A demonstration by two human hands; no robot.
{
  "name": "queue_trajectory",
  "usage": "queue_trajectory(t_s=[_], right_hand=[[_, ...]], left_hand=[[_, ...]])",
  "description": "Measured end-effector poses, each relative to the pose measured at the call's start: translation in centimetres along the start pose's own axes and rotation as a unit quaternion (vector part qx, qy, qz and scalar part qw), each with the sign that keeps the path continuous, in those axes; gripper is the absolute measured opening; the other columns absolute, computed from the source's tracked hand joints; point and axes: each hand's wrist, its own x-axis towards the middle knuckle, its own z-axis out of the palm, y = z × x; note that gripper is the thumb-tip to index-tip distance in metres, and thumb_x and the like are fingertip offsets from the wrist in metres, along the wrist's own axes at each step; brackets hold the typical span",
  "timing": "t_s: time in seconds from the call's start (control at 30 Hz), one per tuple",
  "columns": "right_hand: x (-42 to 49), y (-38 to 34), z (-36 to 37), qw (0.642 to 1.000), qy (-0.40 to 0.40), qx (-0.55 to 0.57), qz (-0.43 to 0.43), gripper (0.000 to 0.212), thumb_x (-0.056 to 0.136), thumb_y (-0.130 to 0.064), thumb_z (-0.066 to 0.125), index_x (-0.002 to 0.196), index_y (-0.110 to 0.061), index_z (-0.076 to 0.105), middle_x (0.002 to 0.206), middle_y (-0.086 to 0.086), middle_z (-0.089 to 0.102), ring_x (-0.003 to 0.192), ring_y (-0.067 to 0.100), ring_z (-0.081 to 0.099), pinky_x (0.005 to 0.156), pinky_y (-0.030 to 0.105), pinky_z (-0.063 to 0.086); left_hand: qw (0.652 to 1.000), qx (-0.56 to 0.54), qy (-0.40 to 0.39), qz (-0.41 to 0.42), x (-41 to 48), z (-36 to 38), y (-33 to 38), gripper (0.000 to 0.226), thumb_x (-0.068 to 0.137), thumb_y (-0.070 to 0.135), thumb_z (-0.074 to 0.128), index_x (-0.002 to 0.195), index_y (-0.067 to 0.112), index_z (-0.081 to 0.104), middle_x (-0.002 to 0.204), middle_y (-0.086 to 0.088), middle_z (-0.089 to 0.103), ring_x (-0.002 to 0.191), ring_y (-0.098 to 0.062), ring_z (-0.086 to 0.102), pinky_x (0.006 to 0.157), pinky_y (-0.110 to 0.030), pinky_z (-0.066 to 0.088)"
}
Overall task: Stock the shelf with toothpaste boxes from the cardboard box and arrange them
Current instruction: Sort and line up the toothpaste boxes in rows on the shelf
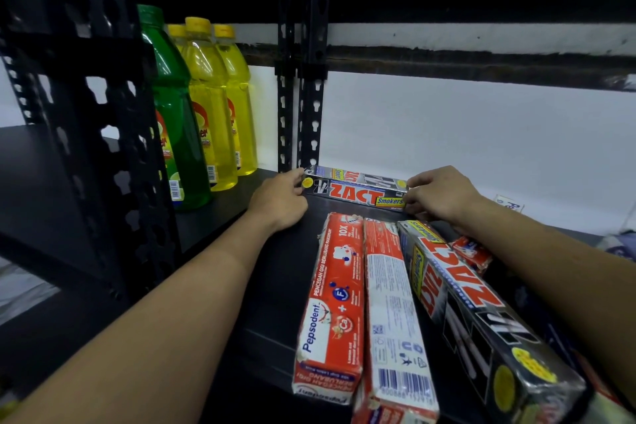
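Black Zact box (354, 191) between hands (278, 200) (437, 194)

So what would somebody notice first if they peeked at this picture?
Probably the two hands in the middle: the left hand and the right hand each hold one end of a black Zact box lying crosswise at the back of the dark shelf. Next comes the bright red Pepsodent box lying lengthwise in front, and the yellow bottles beside a green bottle standing on the left.
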Motion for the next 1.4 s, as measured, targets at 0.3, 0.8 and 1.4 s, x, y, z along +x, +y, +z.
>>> queue_trajectory(t_s=[0.3,0.8,1.4], right_hand=[[-4.8,-5.2,-4.9,0.957,-0.013,-0.259,-0.131,0.045,0.088,-0.030,0.067,0.130,-0.016,0.061,0.125,0.002,0.066,0.116,0.022,0.059,0.095,0.026,0.041],[-25.7,-1.6,-7.7,0.937,-0.013,-0.297,-0.184,0.068,0.082,-0.079,0.038,0.137,-0.041,0.048,0.091,-0.013,0.066,0.107,0.019,0.059,0.089,0.034,0.046],[-26.2,-1.7,-10.4,0.976,0.125,-0.092,-0.152,0.043,0.087,-0.045,0.065,0.128,-0.031,0.065,0.067,-0.011,0.061,0.083,0.019,0.057,0.069,0.025,0.043]], left_hand=[[0.995,0.041,0.088,0.022,-1.4,-0.5,0.5,0.061,0.080,0.022,0.065,0.140,0.030,0.050,0.130,-0.001,0.064,0.120,-0.023,0.059,0.102,-0.042,0.048],[0.984,-0.152,-0.047,0.082,-21.6,-4.8,7.4,0.046,0.077,0.060,0.069,0.117,0.040,0.068,0.133,0.028,0.055,0.106,0.009,0.062,0.091,-0.021,0.052],[0.992,-0.041,-0.073,0.096,-26.2,-3.2,8.1,0.065,0.064,0.089,0.054,0.123,0.062,0.053,0.149,0.029,0.036,0.145,0.000,0.022,0.117,-0.046,0.030]])
